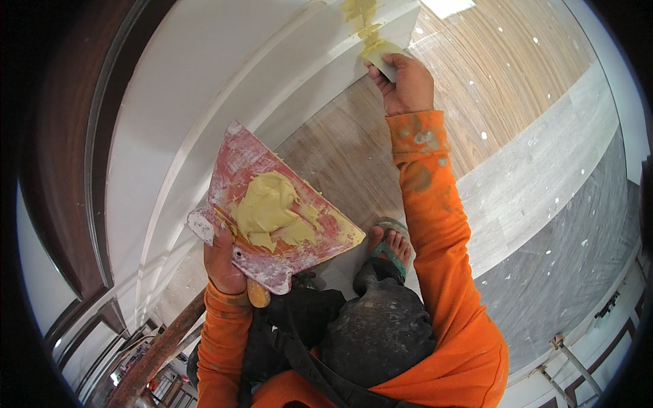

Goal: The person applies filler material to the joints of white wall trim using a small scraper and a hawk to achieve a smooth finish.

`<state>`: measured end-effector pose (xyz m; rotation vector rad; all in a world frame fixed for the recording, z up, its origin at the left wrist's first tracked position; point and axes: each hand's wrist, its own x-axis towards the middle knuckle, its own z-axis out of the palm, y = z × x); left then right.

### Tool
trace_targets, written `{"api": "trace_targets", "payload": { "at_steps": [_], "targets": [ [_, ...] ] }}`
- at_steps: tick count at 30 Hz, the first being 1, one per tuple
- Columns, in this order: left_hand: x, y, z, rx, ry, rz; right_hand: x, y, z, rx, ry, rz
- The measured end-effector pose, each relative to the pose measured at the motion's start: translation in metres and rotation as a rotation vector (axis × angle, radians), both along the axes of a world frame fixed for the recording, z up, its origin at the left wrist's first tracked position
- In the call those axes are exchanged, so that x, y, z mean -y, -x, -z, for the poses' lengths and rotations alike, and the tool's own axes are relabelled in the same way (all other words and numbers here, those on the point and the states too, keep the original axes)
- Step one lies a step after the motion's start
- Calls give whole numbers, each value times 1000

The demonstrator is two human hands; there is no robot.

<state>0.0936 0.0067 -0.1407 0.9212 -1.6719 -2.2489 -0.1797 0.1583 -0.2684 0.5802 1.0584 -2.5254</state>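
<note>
My left hand [223, 265] grips the near left side of a red, white-smeared putty board [235, 166]. A thick mound of yellow putty [265, 207] lies on top of it. From under the board, beside my left wrist, pokes a rounded wooden handle [258, 294]; the rest of that tool is hidden. Out ahead, my right hand [410, 85] pinches a thin, pale scraper [383, 62] between thumb and fingers. Its edge meets a stepped white moulding [286, 75], where a yellow putty streak [367, 30] runs down.
Wood-look floor [490, 75] with white specks spreads to the right, beside a grey strip [537, 170]. My sandalled foot [391, 248] stands below the board. A rusty pole [160, 353] slants at lower left. Metal legs [575, 364] stand at lower right.
</note>
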Motion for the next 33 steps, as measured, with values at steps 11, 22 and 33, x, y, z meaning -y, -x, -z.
{"api": "trace_targets", "payload": {
  "at_steps": [11, 22, 33],
  "targets": [
    [4, -4, 3, -22, 48, 43, -1, -5, -18, -79, 19, 17],
    [0, 23, -7, 23, -39, 38, -68, -44, -91, -484, -79, -71],
    [-13, 53, -8, -80, -337, 82, -76, -141, -101, -936, -362, -277]
  ]
}}
